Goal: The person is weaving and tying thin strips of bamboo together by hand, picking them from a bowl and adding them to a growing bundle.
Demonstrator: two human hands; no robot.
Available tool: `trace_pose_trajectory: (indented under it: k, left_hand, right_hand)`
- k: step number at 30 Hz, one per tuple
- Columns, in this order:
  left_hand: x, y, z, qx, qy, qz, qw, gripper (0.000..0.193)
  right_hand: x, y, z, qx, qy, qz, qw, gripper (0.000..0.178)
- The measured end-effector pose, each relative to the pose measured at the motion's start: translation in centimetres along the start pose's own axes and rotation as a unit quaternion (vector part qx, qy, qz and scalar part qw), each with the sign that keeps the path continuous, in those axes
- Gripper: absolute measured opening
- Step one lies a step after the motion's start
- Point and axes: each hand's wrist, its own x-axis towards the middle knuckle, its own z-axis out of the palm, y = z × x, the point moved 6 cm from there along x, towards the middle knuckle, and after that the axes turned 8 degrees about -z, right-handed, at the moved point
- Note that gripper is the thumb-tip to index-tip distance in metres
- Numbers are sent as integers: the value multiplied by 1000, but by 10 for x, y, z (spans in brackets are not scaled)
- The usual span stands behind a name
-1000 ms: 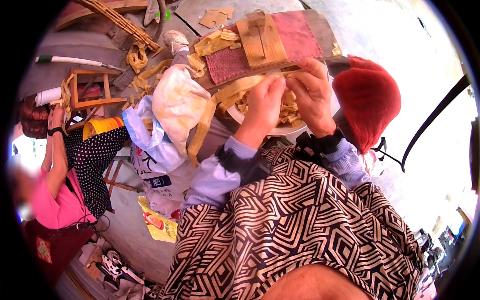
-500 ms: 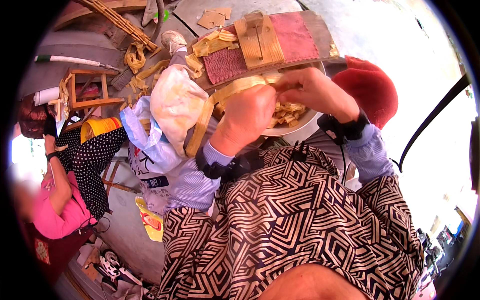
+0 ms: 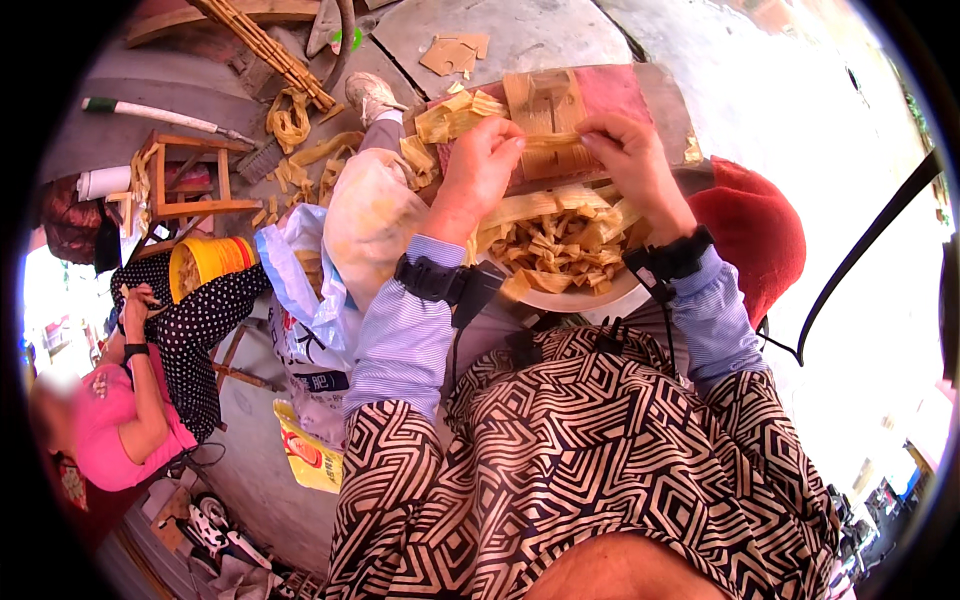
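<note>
My left hand [image 3: 480, 165] and my right hand [image 3: 625, 155] are both raised over a reddish board [image 3: 610, 95], pinching the two ends of a pale yellow strip of dried husk [image 3: 555, 150] stretched between them. A flat bundle of the same strips [image 3: 545, 100] lies on the board just beyond. Below my hands, on my lap, a white bowl [image 3: 575, 300] holds several short cut pieces of husk [image 3: 550, 245]. Long husk leaves [image 3: 540, 205] lie across the bowl's far rim.
A white plastic bag [image 3: 370, 215] of husk sits to my left, and a red rounded object [image 3: 755, 230] to my right. Another person in pink [image 3: 110, 410] sits at lower left near a yellow bucket [image 3: 205, 265] and a wooden stool [image 3: 190, 185].
Both hands have moved up and away from the bowl to the board, and now hold a husk strip stretched between them. My left sleeve has slid back into view.
</note>
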Motion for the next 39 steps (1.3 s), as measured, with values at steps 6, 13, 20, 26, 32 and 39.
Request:
trace_pose_trajectory:
  k: [6,13,20,26,32,39]
  left_hand:
    - [6,-1,0,265,143,117,946,12]
    - [-28,-12,12,133,38,69,988,9]
    - [-66,-7,45,-84,-210,-158,961,20]
    - [-53,-2,35,-89,-157,-42,983,28]
    - [-87,10,75,-299,-136,-103,939,18]
    - [-84,-8,85,-296,-169,-132,931,24]
  right_hand:
    - [2,11,6,-247,-9,-91,965,13]
    - [-27,-51,9,-187,-3,-266,946,21]
    - [-33,-11,12,-239,-63,-63,967,20]
    - [-93,-43,61,509,-251,243,786,22]
    - [-62,-20,23,155,17,78,985,21]
    - [-58,-56,5,-207,68,-110,970,15]
